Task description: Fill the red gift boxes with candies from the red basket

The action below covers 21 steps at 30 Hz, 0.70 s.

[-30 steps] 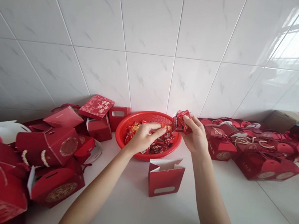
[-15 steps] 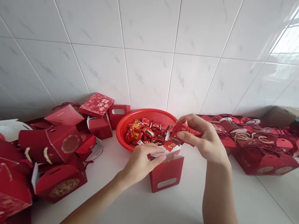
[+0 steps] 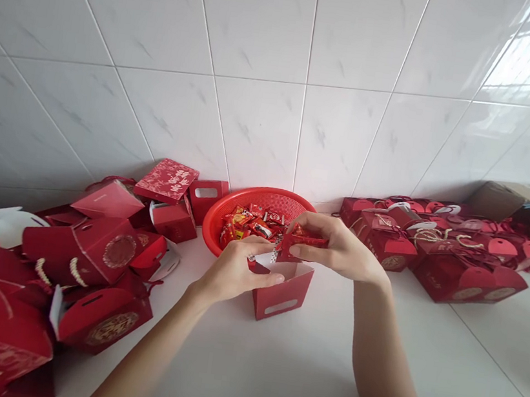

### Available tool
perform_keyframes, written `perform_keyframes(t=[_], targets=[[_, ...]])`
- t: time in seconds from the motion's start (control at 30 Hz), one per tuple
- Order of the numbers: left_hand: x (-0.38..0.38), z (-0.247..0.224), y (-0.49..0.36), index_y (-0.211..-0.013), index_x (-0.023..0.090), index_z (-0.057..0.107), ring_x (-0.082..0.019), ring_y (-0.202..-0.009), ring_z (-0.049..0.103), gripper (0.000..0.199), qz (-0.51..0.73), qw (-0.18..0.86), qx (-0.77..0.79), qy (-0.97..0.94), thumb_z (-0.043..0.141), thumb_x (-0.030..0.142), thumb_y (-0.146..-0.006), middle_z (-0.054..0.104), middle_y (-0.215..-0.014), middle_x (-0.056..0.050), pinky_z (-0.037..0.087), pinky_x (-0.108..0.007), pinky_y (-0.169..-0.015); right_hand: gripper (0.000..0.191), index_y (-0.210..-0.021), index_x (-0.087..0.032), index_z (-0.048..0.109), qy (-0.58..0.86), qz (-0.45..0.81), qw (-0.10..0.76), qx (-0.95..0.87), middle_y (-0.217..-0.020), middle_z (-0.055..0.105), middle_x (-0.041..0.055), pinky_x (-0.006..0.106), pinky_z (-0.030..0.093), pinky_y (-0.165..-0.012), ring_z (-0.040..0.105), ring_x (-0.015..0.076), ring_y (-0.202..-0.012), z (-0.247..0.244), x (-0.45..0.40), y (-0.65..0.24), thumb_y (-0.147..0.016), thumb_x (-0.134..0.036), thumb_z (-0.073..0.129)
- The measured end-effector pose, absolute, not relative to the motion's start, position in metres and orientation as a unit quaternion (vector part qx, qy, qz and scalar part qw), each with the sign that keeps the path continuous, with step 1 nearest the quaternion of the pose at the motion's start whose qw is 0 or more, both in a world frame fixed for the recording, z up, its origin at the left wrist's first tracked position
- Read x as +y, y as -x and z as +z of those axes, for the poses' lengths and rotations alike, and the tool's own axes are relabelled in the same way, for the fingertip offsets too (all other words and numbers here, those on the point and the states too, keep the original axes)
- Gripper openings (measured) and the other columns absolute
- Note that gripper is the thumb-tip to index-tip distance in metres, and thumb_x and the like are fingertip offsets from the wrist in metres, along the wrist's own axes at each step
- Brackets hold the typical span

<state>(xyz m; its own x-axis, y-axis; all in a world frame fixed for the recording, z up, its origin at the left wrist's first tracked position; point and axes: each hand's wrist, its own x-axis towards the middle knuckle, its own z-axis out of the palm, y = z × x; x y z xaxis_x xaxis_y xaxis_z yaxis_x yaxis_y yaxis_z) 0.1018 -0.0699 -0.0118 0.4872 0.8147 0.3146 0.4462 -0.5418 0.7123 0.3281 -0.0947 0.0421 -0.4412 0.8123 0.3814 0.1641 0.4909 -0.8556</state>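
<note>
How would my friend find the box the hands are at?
Start at the tiled wall, then the round red basket of wrapped sweets below it. Just in front is an open red box, the left hand at its rim and the right hand above. Only this one stands by itself, away from the boxes heaped on either side.

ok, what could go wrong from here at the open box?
1. The right hand pinches glossy red wrapped packets above the open-topped red cardboard box; one might slip, miss the mouth and land on the smooth white tabletop.
2. The left hand has its thumb at the box's rim, so a nudge could tip or shift it.
3. That hand's fingers lie close to the mouth and might partly block the packets.
</note>
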Motion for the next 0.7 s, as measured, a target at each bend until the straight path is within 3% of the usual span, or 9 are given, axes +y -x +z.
perform_keyframes(t=[0.13,0.33,0.53,0.63,0.7], targets=[[-0.069,-0.006,-0.100,-0.090,0.021,0.077,-0.024,-0.088,0.069,0.030,0.312,0.276,0.345,-0.841,0.085,0.042,-0.070,0.075,-0.094,-0.004,0.057,-0.032,-0.078,0.003,-0.087,-0.020,0.069,0.351,0.345,0.393,-0.777,-0.079,0.067,-0.0011,0.023,0.042,-0.057,0.057,0.0133,-0.068,0.037,-0.090,-0.322,-0.084,-0.020,0.067],[-0.063,-0.010,-0.096,-0.111,0.021,0.077,-0.030,-0.109,0.068,0.052,0.308,0.290,0.353,-0.835,0.087,0.045,-0.067,0.074,-0.114,-0.010,0.056,-0.037,-0.093,0.003,-0.088,-0.021,0.067,0.360,0.339,0.409,-0.767,-0.077,0.066,-0.0019,0.024,0.043,-0.057,0.057,0.0128,-0.065,0.038,-0.092,-0.320,-0.085,-0.020,0.067],[-0.059,-0.012,-0.095,-0.111,0.022,0.078,-0.029,-0.114,0.067,0.049,0.286,0.299,0.357,-0.838,0.086,0.046,-0.068,0.073,-0.117,-0.007,0.054,-0.038,-0.101,0.017,-0.088,-0.022,0.068,0.426,0.323,0.339,-0.774,-0.074,0.066,-0.0022,0.024,0.040,-0.053,0.055,0.0137,-0.063,0.038,-0.093,-0.318,-0.075,-0.026,0.077],[-0.058,-0.012,-0.095,-0.116,0.020,0.076,-0.030,-0.119,0.064,0.055,0.287,0.302,0.357,-0.836,0.086,0.046,-0.068,0.072,-0.123,-0.009,0.051,-0.040,-0.106,0.022,-0.094,-0.022,0.067,0.451,0.289,0.293,-0.792,-0.083,0.069,-0.0008,0.024,0.042,-0.055,0.058,0.0146,-0.068,0.036,-0.091,-0.317,-0.075,-0.026,0.077],[-0.058,-0.012,-0.095,-0.115,0.021,0.077,-0.030,-0.118,0.065,0.052,0.285,0.300,0.349,-0.841,0.085,0.045,-0.070,0.072,-0.122,-0.009,0.051,-0.041,-0.106,0.021,-0.099,-0.022,0.066,0.435,0.269,0.305,-0.804,-0.094,0.071,0.0018,0.025,0.046,-0.062,0.062,0.0162,-0.077,0.037,-0.091,-0.318,-0.080,-0.025,0.073]])
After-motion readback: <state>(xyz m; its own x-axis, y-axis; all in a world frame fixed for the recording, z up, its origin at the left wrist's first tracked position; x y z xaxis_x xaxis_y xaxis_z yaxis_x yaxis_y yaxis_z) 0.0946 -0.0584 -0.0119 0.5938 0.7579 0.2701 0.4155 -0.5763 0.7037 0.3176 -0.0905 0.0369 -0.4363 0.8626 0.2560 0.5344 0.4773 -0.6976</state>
